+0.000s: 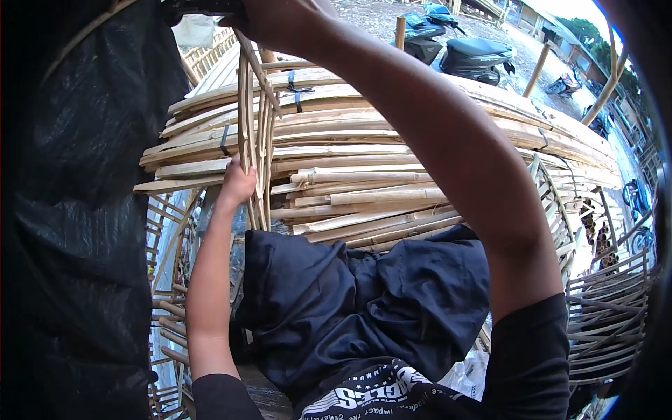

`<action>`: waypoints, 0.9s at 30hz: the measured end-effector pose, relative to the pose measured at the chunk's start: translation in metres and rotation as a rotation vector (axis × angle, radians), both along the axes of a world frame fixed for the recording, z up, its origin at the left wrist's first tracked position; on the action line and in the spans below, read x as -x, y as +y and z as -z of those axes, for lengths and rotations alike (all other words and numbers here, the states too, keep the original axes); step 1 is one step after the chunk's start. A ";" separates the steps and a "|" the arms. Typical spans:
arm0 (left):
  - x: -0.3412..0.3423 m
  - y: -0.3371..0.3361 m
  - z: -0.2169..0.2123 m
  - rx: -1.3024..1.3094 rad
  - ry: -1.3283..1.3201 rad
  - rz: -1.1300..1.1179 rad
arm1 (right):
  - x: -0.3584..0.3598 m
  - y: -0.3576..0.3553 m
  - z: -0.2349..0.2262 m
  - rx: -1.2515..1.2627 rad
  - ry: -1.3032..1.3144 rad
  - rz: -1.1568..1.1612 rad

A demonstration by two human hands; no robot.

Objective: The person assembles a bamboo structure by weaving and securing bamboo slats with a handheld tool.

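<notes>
My left hand point(239, 185) is closed round a narrow upright frame of bamboo strips point(246, 115), gripping it near its lower part. At the top edge of the view my right hand point(281, 24) reaches across to the frame's upper end. Its fingers are partly cut off and look curled round a dark object point(199, 8), whose kind I cannot make out. Behind the frame lie stacked split bamboo poles point(364, 150), some tied in bundles with dark bands.
A black plastic sheet point(84, 210) hangs along the left. Bamboo lattice pieces point(171, 329) stand beside my left arm, and a curved slatted bamboo piece point(609, 315) is at the right. Beyond the stack are parked motorbikes point(476, 56) and upright posts point(537, 70).
</notes>
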State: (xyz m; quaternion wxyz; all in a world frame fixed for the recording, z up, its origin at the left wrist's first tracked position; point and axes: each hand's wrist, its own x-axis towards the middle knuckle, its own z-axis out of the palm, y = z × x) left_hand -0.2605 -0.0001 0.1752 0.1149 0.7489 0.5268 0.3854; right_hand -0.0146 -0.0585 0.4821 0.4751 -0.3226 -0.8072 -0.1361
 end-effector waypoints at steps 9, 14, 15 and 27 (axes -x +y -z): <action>-0.022 0.018 -0.046 0.001 -0.054 0.137 | -0.005 -0.013 -0.050 -0.115 -0.021 0.038; -0.030 0.030 -0.063 0.005 -0.001 0.095 | -0.006 -0.004 -0.062 -0.264 -0.042 0.078; -0.020 0.038 -0.066 -0.007 0.032 0.033 | -0.002 -0.006 -0.068 -0.285 -0.037 0.070; -0.039 0.076 -0.107 -0.047 -0.142 -0.140 | -0.002 0.039 -0.089 -0.442 -0.126 0.243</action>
